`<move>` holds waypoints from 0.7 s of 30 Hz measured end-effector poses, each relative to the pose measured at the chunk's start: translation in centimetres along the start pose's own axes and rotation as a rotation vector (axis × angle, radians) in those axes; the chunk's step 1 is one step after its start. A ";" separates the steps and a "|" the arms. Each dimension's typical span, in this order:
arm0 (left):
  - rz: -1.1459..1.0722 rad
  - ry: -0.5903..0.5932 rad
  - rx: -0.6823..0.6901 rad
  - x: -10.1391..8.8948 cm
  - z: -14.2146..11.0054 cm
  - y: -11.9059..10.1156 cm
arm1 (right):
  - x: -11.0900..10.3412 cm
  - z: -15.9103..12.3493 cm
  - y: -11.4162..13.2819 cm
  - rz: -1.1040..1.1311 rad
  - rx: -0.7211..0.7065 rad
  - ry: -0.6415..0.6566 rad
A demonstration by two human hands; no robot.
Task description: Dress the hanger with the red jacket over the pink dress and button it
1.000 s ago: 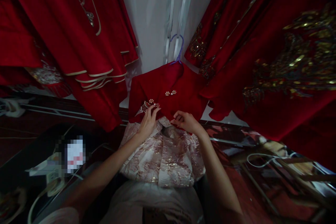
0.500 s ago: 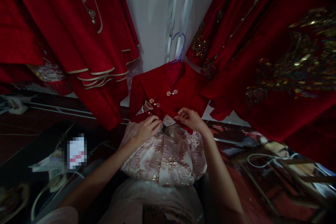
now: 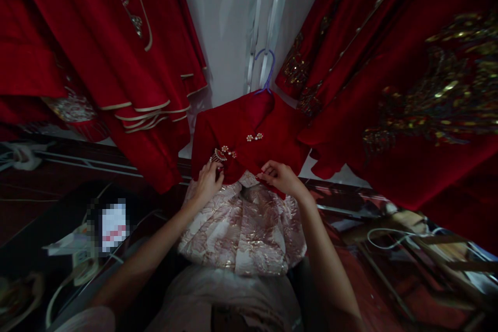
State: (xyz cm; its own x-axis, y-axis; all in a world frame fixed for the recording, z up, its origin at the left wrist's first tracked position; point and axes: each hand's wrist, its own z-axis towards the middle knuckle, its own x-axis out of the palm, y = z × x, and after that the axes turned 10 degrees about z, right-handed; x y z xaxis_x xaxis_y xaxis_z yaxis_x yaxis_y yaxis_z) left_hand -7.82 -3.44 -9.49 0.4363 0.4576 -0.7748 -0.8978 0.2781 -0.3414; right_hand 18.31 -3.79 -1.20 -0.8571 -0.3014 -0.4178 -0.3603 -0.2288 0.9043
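Note:
A small red jacket [image 3: 233, 124] hangs on a purple hanger [image 3: 268, 72] in front of me, with pearl-like flower fastenings [image 3: 254, 137] down its front. A fan-shaped beaded ornament [image 3: 220, 154] sits on its left side. My left hand [image 3: 209, 180] is at the lower end of this ornament, fingers curled over its bead tassel, which they mostly cover. My right hand [image 3: 280, 176] pinches the jacket's bottom edge on the other side. Below the jacket, a pale pink-and-gold brocade skirt [image 3: 241, 233] spreads over my lap.
Long red garments [image 3: 148, 62] with pale piping hang at the left. More red garments [image 3: 389, 166] with sequin embroidery hang at the right. A dark stool-like surface [image 3: 31, 223] at lower left bears a power strip [image 3: 85, 270] and cables. Wooden frames [image 3: 389, 264] stand at lower right.
My left hand has moved left and slightly up, from the jacket's bottom edge to the ornament's tassel. My right hand stays nearly in place on the edge.

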 end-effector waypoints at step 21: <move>-0.770 0.305 -0.310 1.0 1.1 2.8 | 9.4 5.6 -0.9 0.198 -0.066 -0.109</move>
State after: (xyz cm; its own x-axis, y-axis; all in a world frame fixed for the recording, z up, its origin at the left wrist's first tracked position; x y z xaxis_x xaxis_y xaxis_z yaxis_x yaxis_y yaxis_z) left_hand -9.82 -1.24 -10.64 0.9315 -0.0201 -0.3631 -0.3559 0.1539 -0.9218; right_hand 8.49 -1.27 -5.48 -0.9447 -0.2456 -0.2171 -0.1588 -0.2365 0.9586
